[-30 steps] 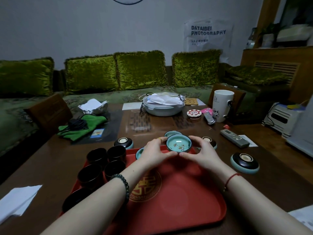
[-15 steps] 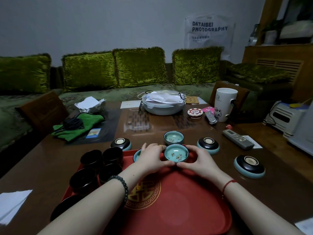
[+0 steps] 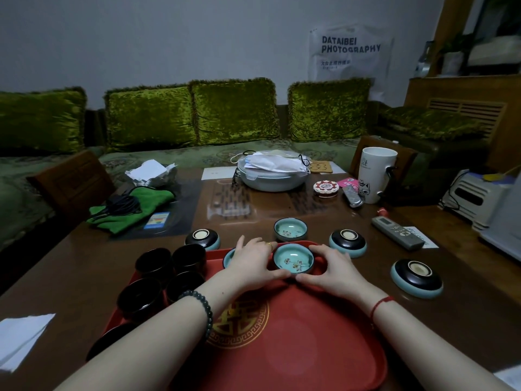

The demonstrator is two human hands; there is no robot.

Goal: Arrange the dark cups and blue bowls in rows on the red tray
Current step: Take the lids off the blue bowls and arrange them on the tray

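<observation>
The left hand (image 3: 253, 263) and right hand (image 3: 329, 270) curl fingers and thumbs round one blue bowl (image 3: 293, 259) sitting upright at the red tray's (image 3: 296, 348) far edge. Dark cups (image 3: 169, 275) cluster along the tray's left edge. Another upright bowl (image 3: 290, 229) stands on the bench (image 3: 84, 263) just beyond.

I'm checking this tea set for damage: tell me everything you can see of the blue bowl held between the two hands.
The blue bowl is small, round, shallow and glossy like glazed ceramic: pale turquoise inside with painted flowers, dark outside. It is upright and empty, at the red tray's far edge, cupped by the left hand and right hand, thumbs at its near side. No crack shows. Whether it rests on the tray, I cannot tell.
</observation>
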